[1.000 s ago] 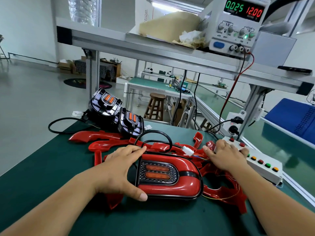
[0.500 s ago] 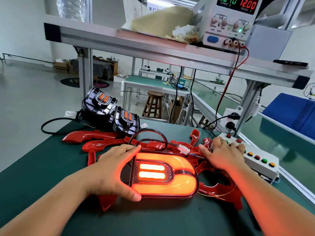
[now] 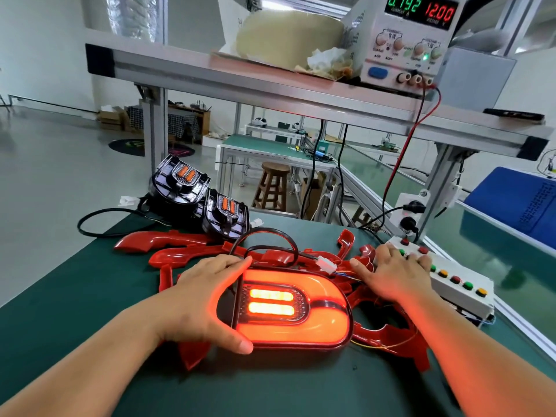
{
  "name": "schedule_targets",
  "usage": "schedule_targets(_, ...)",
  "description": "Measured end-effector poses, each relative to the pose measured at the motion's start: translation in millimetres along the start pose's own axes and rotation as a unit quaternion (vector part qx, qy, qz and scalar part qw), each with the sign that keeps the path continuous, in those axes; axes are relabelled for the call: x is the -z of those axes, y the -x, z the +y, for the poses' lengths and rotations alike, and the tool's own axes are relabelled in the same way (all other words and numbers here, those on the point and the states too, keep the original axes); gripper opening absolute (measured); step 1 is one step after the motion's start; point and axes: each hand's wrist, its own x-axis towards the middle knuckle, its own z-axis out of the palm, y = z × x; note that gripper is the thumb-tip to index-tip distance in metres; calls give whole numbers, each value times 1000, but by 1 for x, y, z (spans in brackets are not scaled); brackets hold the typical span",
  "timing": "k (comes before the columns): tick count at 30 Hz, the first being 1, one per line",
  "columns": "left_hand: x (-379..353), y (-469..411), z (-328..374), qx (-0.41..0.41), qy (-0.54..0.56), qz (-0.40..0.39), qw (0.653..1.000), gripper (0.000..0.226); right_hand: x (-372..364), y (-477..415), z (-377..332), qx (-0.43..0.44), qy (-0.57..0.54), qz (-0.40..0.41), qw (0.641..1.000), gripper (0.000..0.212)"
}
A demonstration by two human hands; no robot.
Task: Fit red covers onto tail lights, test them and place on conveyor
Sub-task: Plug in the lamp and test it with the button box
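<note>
Unmoved since the glow began, the left hand (image 3: pixel 198 299) steadies the lit tail light (image 3: pixel 288 305) on the tabletop (image 3: pixel 75 296), grip clasping its left end; the flat-fingered right hand (image 3: pixel 394 275) should hold the button box (image 3: pixel 451 291) switch until every segment shows.

power supply (image 3: pixel 403 40) | green 0.192 | red 12.00

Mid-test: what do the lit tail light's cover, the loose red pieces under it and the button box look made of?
The tail light cover: likely translucent red plastic, glossy; the glow passes through it. The loose red pieces: apparently the same moulded plastic, shiny; bright reflections along curved edges. The button box: white, matte casing, plastic or painted metal; cannot tell which.
</note>
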Motion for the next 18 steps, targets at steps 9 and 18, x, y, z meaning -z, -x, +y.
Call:
schedule_targets(9, 2, -1, -1, 3, -27, -6, 1000, 142, 4, -4, 3, 5, -29, -3, 1000, 91)
schedule_targets(18, 2, 1, -1, -18, -74, 6, 997, 150, 15, 7, 8, 48, -115, -22, 992, 71)
